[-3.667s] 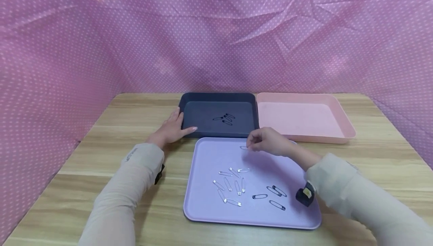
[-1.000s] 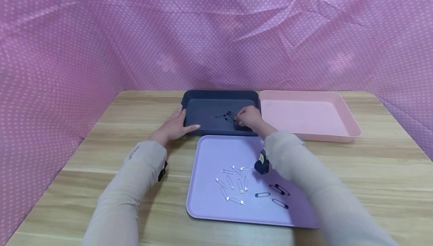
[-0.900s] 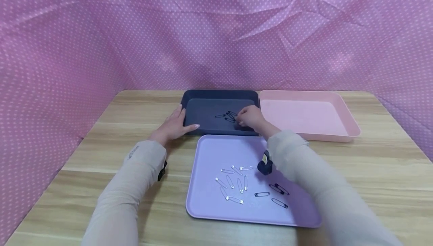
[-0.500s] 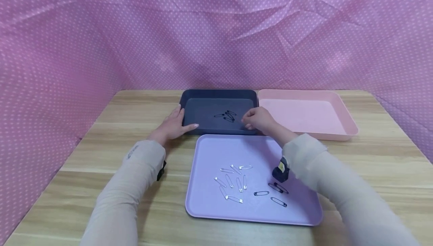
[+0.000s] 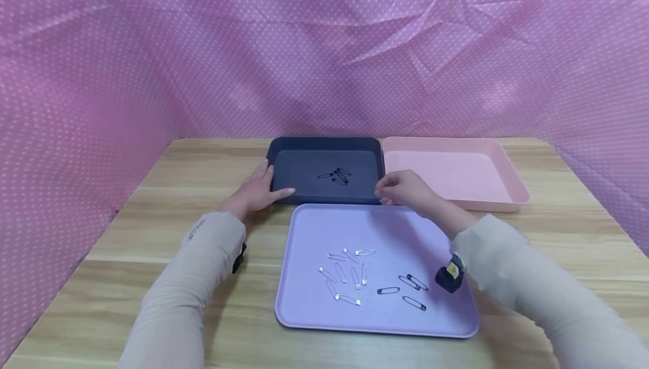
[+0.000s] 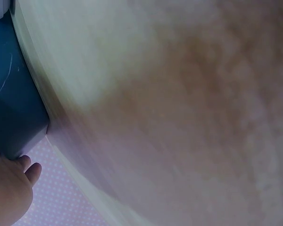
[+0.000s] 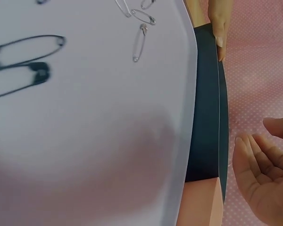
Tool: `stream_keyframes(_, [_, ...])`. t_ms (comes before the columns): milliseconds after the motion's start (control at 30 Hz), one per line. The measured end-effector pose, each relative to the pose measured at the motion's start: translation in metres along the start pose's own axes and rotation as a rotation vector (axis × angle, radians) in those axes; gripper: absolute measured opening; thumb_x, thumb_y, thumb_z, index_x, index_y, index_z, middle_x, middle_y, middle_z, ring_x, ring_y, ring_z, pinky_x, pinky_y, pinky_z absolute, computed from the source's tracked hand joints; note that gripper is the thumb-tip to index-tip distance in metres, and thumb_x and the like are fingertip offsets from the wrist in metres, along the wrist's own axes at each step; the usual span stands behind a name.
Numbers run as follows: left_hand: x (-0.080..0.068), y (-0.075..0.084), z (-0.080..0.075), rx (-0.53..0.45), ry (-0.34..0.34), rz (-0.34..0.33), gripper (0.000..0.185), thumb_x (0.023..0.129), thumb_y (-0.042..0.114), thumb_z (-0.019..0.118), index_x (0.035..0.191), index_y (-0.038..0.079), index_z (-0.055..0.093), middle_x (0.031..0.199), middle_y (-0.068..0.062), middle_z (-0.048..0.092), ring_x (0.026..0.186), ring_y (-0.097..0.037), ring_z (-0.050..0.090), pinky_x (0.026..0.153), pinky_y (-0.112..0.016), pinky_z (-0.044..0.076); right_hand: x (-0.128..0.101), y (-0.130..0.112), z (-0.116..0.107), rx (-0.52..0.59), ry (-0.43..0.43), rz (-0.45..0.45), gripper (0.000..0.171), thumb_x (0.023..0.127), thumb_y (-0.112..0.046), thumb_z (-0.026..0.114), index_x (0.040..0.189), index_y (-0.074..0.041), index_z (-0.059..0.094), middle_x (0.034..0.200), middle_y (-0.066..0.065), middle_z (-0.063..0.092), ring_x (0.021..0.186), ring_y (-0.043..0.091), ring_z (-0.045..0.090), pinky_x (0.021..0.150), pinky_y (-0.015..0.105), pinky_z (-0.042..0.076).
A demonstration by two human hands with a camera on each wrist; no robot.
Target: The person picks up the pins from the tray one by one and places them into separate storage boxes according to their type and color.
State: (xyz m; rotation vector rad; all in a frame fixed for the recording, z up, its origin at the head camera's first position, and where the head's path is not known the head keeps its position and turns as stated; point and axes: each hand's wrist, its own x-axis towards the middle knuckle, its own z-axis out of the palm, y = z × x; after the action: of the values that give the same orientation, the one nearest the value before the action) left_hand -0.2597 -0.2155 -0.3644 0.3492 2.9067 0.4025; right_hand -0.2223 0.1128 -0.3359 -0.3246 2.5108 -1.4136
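My left hand [image 5: 256,189] rests against the left side of the dark blue tray [image 5: 304,191], its fingers along the outer wall and thumb over the front rim. Inside that tray lies a small cluster of black safety pins [image 5: 339,176]. My right hand [image 5: 405,190] hovers by the tray's front right corner; the right wrist view shows the same hand [image 7: 266,174] with loosely bent fingers, the thumb apart and nothing between them. Nearer to me, the lavender tray [image 5: 314,228] bears several silver safety pins [image 5: 341,272] and, to their right, several black safety pins [image 5: 414,303].
A pink tray [image 5: 456,203] stands against the right side of the dark one. All the trays sit on a wooden table [image 5: 152,217]. A pink dotted cloth [image 5: 324,48] hangs behind and at both sides.
My right hand carried a safety pin over the lavender tray's far edge, then reached down into the dark tray. It has since withdrawn rightward and toward me, without the pin. My left hand stays put.
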Motion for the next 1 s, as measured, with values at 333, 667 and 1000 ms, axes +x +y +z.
stream_keyframes(333, [-0.002, -0.001, 0.0, -0.013, 0.002, -0.01, 0.102, 0.074, 0.071, 0.033, 0.136, -0.005, 0.004, 0.142, -0.018, -0.006, 0.128, -0.03, -0.004, 0.102, -0.042, 0.005, -0.037, 0.011, -0.008, 0.031, -0.094, -0.019, 0.027, 0.081, -0.009, 0.057, 0.1, 0.01, 0.054, 0.093, 0.021, 0.059, 0.08, 0.026, 0.058, 0.071, 0.032, 0.047])
stream_keyframes(667, [0.0, 0.001, 0.001, -0.01, -0.002, -0.024, 0.103, 0.073, 0.073, 0.031, 0.136, -0.003, 0.003, 0.142, -0.017, -0.008, 0.128, -0.029, -0.005, 0.101, -0.043, 0.004, -0.074, 0.034, -0.014, -0.064, -0.147, -0.025, 0.024, 0.078, -0.006, 0.057, 0.097, 0.008, 0.058, 0.083, 0.012, 0.061, 0.071, 0.019, 0.056, 0.065, 0.03, 0.046])
stream_keyframes(1000, [-0.002, 0.001, 0.0, -0.022, -0.007, -0.031, 0.102, 0.073, 0.072, 0.031, 0.137, -0.002, 0.002, 0.142, -0.016, -0.009, 0.128, -0.029, -0.006, 0.101, -0.043, 0.004, -0.095, 0.044, -0.006, -0.152, -0.249, -0.004, 0.016, 0.074, -0.01, 0.062, 0.087, 0.0, 0.063, 0.077, 0.003, 0.062, 0.07, 0.016, 0.054, 0.064, 0.031, 0.043])
